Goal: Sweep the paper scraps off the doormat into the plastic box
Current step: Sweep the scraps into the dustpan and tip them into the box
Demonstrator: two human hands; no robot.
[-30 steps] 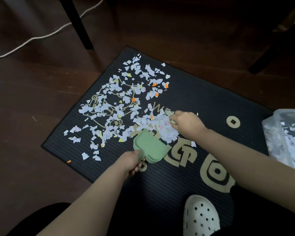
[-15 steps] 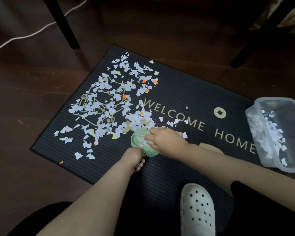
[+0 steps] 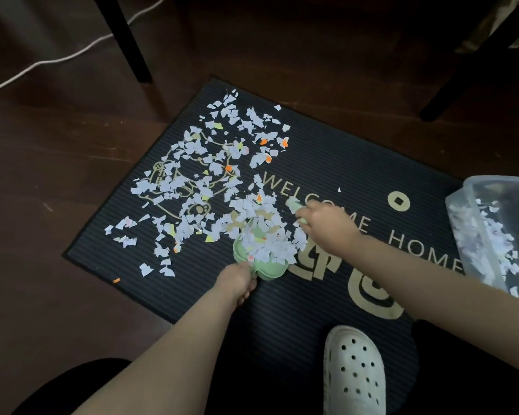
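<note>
Head view. A: left hand (image 3: 237,283) state?
B: Fingers are curled tight round the handle of a pale green dustpan (image 3: 259,266). The pan sits on the doormat (image 3: 342,163) just ahead of that hand, with its mouth pointing away from it.
A: Load?
B: The pan holds a heap of paper scraps (image 3: 207,187), mostly white with a few orange and yellow bits. The heap runs straight into the pile lying just beyond the pan's mouth.
A: Right hand (image 3: 327,226)?
B: It's closed round a small green brush (image 3: 292,203), and only a stub shows past the knuckles. The hand is ahead and to the right of the pan, at the right edge of the pile. I can't tell if the bristles touch the mat.
A: Rest of the scraps?
B: They're spread over the mat ahead and to the left of both hands. One orange scrap (image 3: 116,280) lies on the wooden floor (image 3: 57,235) off the mat's edge, well left of the left hand.
A: Plastic box (image 3: 468,205)?
B: It's clear and sits well to the right of the right hand, by the mat's right end. There are white scraps inside.
A: Anything else?
B: A white clog (image 3: 354,369) is on the mat behind the right forearm. A white cable (image 3: 57,58) and a dark furniture leg (image 3: 126,40) are on the floor far ahead of the left hand.
</note>
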